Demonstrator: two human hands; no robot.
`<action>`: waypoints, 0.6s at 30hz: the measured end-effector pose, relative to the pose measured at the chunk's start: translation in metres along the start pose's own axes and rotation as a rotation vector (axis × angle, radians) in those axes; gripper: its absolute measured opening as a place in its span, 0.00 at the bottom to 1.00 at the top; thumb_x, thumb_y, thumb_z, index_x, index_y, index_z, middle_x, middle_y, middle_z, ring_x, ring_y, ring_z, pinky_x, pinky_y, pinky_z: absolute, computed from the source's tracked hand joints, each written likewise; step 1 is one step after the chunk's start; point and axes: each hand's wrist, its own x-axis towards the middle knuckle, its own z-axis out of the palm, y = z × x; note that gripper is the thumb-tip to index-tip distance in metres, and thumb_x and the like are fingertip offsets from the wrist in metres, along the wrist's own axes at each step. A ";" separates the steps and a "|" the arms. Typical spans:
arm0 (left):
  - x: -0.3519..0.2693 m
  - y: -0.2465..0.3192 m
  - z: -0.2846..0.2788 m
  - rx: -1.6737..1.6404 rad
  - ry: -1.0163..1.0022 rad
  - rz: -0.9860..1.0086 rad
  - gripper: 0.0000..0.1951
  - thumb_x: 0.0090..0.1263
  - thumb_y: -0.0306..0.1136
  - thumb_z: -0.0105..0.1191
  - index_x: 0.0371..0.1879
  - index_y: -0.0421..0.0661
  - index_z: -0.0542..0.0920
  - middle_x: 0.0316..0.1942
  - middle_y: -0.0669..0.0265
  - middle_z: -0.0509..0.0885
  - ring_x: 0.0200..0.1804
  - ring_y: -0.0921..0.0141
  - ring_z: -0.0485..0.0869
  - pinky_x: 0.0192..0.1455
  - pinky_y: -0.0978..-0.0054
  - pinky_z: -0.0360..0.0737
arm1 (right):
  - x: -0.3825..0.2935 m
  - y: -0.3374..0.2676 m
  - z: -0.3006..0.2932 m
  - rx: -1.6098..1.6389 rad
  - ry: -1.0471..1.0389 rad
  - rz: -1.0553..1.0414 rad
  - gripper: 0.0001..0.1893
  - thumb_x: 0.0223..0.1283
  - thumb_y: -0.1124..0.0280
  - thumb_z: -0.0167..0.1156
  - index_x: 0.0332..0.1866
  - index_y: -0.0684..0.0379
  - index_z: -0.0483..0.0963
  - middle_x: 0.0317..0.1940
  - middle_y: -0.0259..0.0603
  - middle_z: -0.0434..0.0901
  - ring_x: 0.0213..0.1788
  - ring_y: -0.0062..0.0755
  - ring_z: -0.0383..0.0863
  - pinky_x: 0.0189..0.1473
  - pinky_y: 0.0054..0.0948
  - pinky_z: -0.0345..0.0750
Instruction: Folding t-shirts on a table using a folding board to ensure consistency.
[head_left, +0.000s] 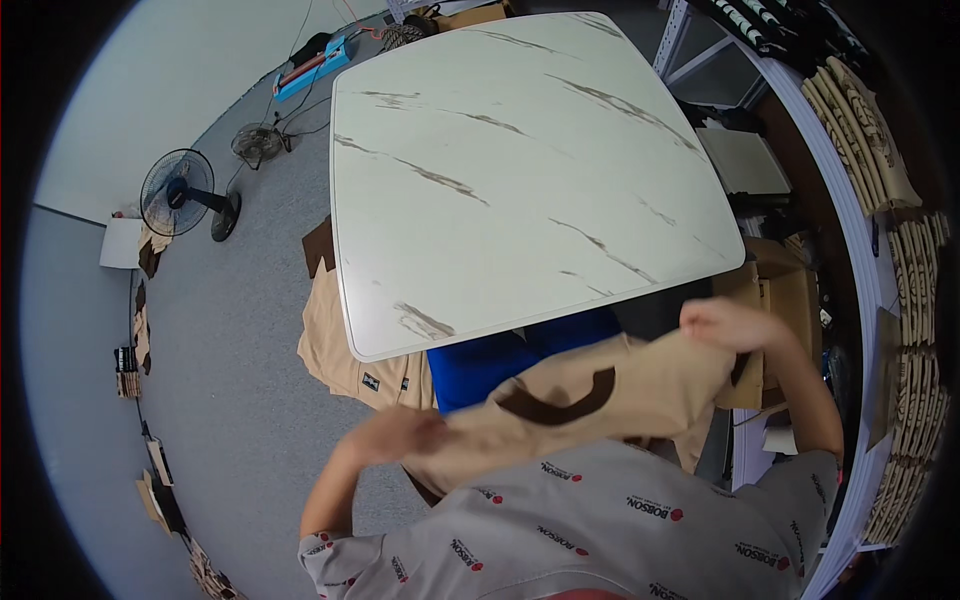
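Observation:
A beige shirt (652, 390) with a dark brown neckband is stretched between my two hands, in front of my body. My left hand (394, 435), blurred, grips its left side. My right hand (724, 324) is closed on its upper right side, a little higher than the left. The lower part of the shirt hangs down and is partly hidden by my torso. Just beyond it stands a table with a white marble-patterned top (525, 180).
More beige garments (330, 337) lie left of the table, under its edge. A cardboard box (787, 300) is at the right. Folded beige garments (919, 285) are stacked on a white rack (825, 150). A pedestal fan (178, 192) and a small fan (256, 142) stand on the grey floor.

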 end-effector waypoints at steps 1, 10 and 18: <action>-0.007 0.002 -0.011 0.047 0.155 -0.081 0.11 0.61 0.33 0.43 0.37 0.42 0.76 0.31 0.55 0.79 0.36 0.58 0.78 0.39 0.64 0.73 | -0.003 -0.008 -0.009 0.192 0.089 -0.010 0.05 0.57 0.72 0.50 0.30 0.61 0.68 0.22 0.33 0.69 0.29 0.19 0.67 0.31 0.22 0.67; 0.003 0.002 -0.054 0.455 1.062 -0.335 0.05 0.59 0.28 0.48 0.34 0.46 0.75 0.25 0.58 0.78 0.28 0.58 0.78 0.28 0.63 0.73 | -0.015 -0.067 -0.048 -0.031 0.722 -0.181 0.08 0.60 0.71 0.48 0.30 0.63 0.62 0.20 0.32 0.60 0.25 0.17 0.58 0.28 0.18 0.60; -0.022 0.030 -0.103 0.803 1.351 -0.259 0.04 0.57 0.29 0.52 0.30 0.45 0.76 0.30 0.65 0.75 0.34 0.63 0.72 0.36 0.68 0.70 | -0.031 -0.090 -0.087 -0.084 0.723 -0.181 0.09 0.59 0.70 0.50 0.29 0.63 0.63 0.21 0.29 0.60 0.27 0.16 0.58 0.30 0.17 0.60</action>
